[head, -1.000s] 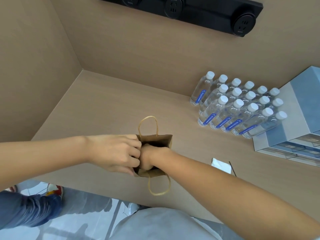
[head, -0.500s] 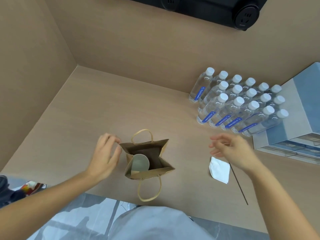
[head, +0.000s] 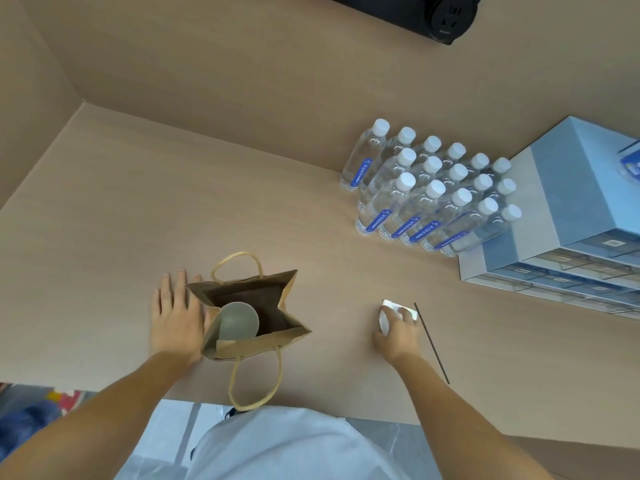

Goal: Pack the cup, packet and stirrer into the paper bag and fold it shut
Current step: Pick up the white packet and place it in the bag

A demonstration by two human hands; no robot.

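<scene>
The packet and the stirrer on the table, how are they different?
The packet is white, flat and wide; the stirrer is dark, thin and long. The right hand lies on the packet, covering part of it, while nothing touches the stirrer. Both lie side by side on the table, outside the paper bag that already holds the cup.

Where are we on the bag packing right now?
Done: the cup sits inside the open paper bag. In hand: the right hand is on the white packet, while the left hand steadies the bag's side. Left: the stirrer lies on the table, and the bag is unfolded.
</scene>
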